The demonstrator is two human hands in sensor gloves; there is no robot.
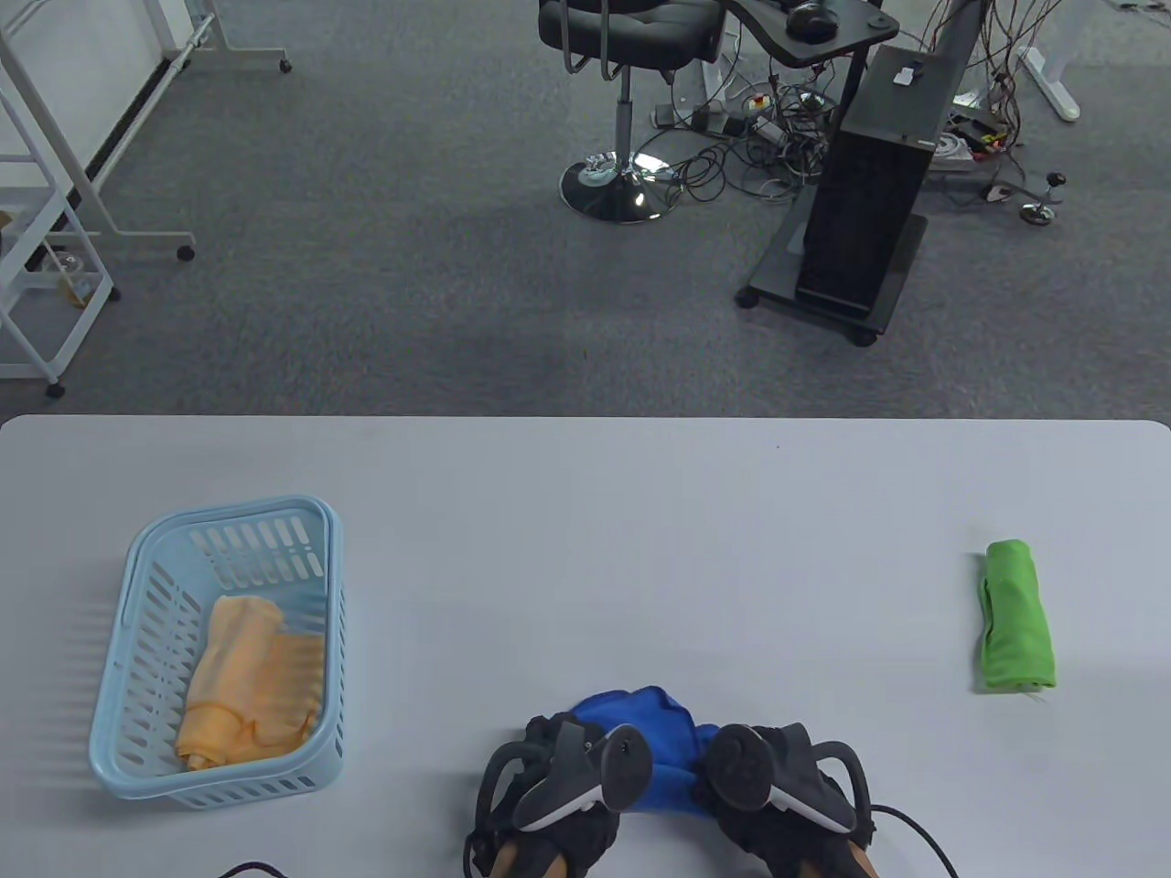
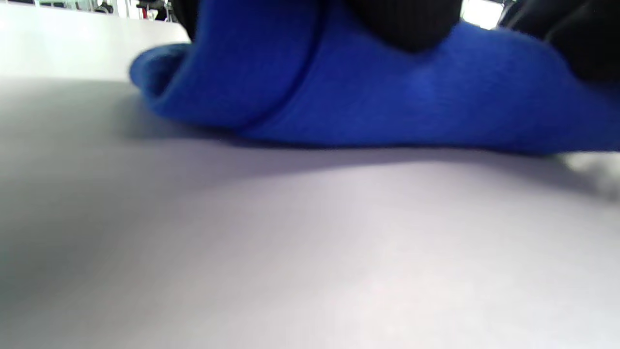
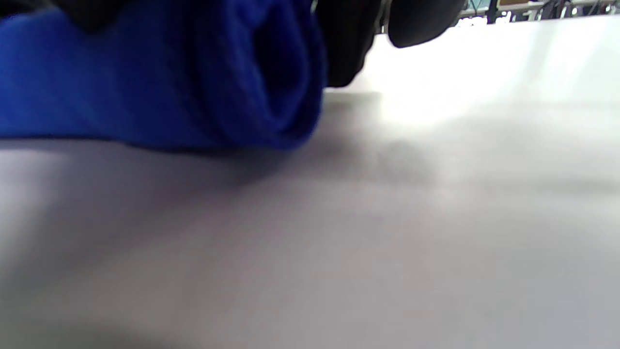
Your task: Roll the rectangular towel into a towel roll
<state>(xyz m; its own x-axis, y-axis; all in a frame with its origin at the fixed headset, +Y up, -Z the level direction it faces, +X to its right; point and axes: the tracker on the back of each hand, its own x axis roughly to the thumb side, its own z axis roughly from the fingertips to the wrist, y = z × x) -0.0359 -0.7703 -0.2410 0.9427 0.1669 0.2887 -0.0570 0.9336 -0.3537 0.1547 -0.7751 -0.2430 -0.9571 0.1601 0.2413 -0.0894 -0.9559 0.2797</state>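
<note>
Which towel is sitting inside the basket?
The orange towel. It lies bunched up inside the light blue basket. The green towel lies on the bare table, and the blue towel is under the hands.

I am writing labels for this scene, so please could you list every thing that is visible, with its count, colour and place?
blue towel: one, blue, near table edge, middle, partly rolled, under both hands
green towel: one, green, rolled, right side of table
orange towel: one, orange, crumpled inside the basket
basket: one, light blue plastic, left side of table
table: one, pale grey
office chair: one, black, on the carpet behind the table
computer stand: one, black, on the floor, right of the chair
left hand: one, black glove, on the blue towel
right hand: one, black glove, on the blue towel
</note>
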